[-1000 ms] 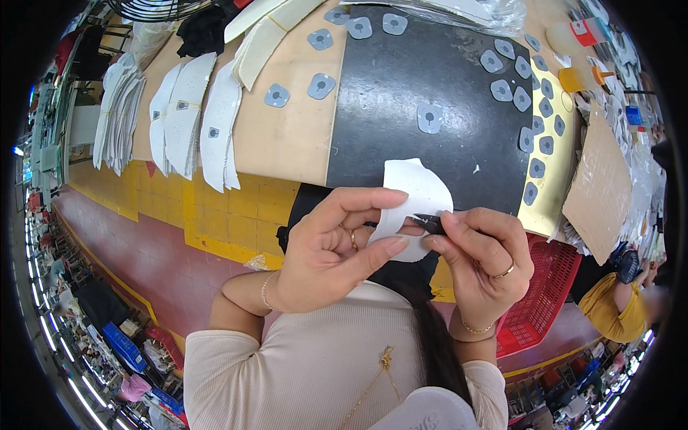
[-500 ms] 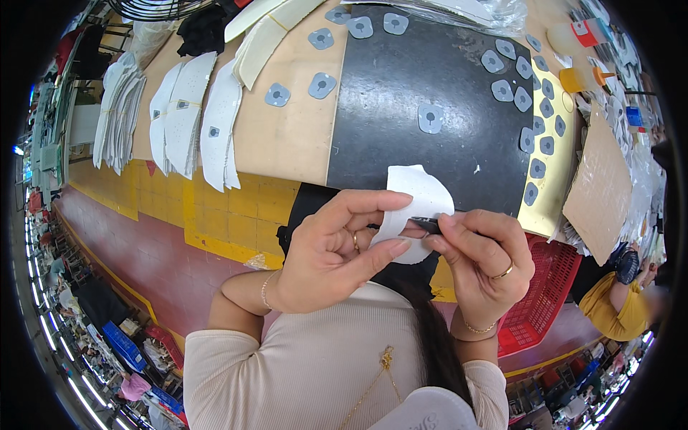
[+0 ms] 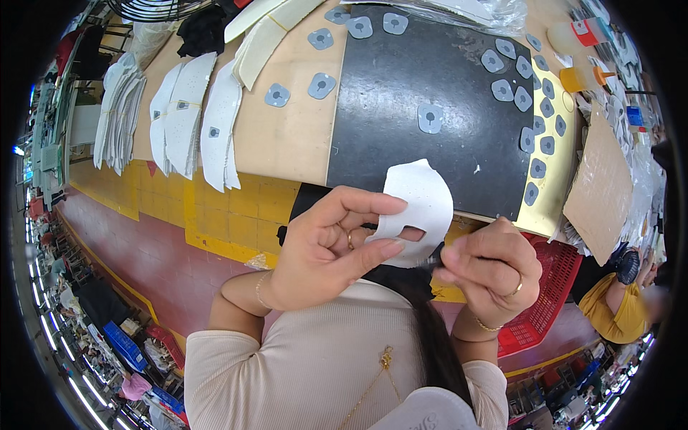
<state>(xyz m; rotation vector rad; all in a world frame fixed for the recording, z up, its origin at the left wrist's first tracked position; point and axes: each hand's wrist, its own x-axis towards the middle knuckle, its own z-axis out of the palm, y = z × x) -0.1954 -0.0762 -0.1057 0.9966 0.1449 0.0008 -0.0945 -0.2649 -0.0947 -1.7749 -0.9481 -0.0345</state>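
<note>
Between its thumb and fingers my left hand (image 3: 319, 251) pinches a curved white perforated sheet piece (image 3: 424, 197). A small window-shaped hole is cut through the piece close to my left thumb, and skin shows through it. In my right hand (image 3: 494, 269) a small dark piece (image 3: 434, 258) is pinched between thumb and finger. It is smeared by motion, so its kind is not clear; it sits beside the lower right edge of the white piece. Both hands are above the table's near edge. On the black mat (image 3: 387, 93) beyond lies a single grey rounded patch (image 3: 430, 118).
More grey patches (image 3: 502, 90) are scattered at the mat's right and over a yellow sheet (image 3: 555, 168). Bundled white pieces (image 3: 183, 118) lie at left. Glue-like bottles (image 3: 579, 79) and cardboard (image 3: 598, 183) are at right. A red basket (image 3: 548, 287) stands below the table edge.
The dark piece has come away from the hole in the white piece and moved down and right with my right hand. The hole now shows open; my left hand hardly moved.
</note>
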